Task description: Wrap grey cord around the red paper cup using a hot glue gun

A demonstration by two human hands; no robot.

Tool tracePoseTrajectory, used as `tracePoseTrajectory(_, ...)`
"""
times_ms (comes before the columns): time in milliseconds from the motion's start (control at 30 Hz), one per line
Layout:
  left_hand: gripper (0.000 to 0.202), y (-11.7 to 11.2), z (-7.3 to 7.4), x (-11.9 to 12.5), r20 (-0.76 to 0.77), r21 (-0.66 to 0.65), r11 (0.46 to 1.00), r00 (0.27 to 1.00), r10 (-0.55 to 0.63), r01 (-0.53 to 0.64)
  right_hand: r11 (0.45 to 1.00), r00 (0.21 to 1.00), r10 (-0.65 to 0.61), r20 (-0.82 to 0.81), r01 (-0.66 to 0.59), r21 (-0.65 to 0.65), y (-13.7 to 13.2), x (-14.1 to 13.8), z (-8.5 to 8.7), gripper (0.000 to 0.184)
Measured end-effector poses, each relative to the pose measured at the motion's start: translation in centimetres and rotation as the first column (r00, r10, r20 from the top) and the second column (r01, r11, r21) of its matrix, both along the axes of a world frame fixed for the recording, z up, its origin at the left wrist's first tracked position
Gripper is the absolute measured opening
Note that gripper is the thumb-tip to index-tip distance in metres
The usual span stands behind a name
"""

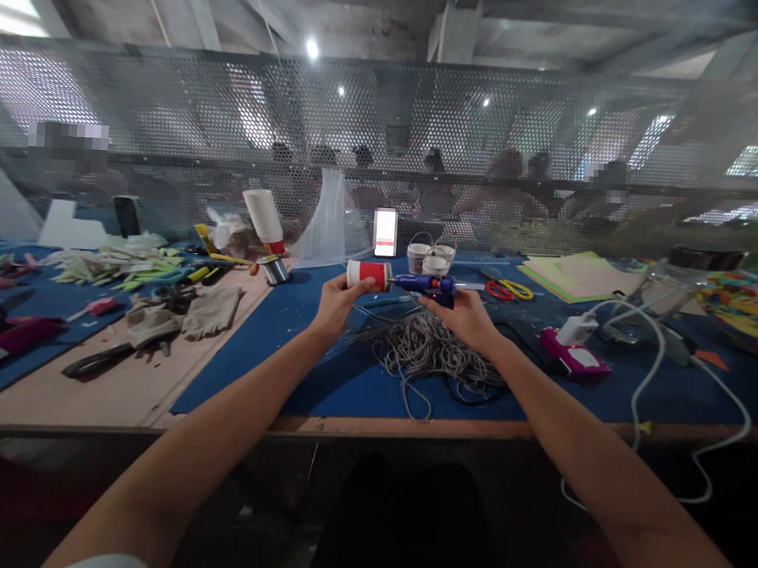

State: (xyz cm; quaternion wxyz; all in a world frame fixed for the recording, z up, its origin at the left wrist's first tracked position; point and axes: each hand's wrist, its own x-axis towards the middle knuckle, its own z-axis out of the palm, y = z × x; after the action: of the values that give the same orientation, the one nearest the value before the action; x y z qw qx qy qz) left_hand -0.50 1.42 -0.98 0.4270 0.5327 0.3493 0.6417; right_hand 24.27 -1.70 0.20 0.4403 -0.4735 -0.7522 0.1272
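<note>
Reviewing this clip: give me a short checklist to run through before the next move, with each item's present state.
1. Cup held by the left hand: ok, turned on its side.
2. Glue gun gripped by the right hand: ok.
3. Nozzle pointed at the cup: ok, at the end nearest the gun.
4. Nozzle touching the cup: cannot tell.
5. Glue gun hot: cannot tell.
6. Grey cord near the right hand tidy: not ok, a loose tangle.
</note>
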Motion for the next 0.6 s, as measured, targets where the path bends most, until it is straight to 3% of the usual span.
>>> tracePoseTrajectory(133,0.037,0.1,0.0,0.1,0.027,-0.029,0.999,0.999,-0.026,0.027,0.994,0.994,-0.002,-0.113,-0.010,-0.113,-0.3,0.1,0.6,0.037)
tracePoseTrajectory(400,0.036,-0.2,0.1,0.2,0.034,-0.055,0.998,0.999,-0.034,0.036,0.955,0.882,0.204,-0.424,-0.276,-0.113,-0.3,0.9,2.2,0.031)
tracePoseTrajectory(500,0.034,-0.2,0.0,0.1,0.044,-0.082,0.995,0.998,-0.049,0.053,0.959,0.856,0.164,-0.491,-0.255,-0.124,0.5,1.5,2.2,0.035)
tracePoseTrajectory(600,0.035,0.1,-0.2,0.1,0.074,-0.106,0.991,0.995,-0.071,0.078,0.976,0.898,0.052,-0.437,-0.138,-0.166,1.6,2.5,1.6,0.041)
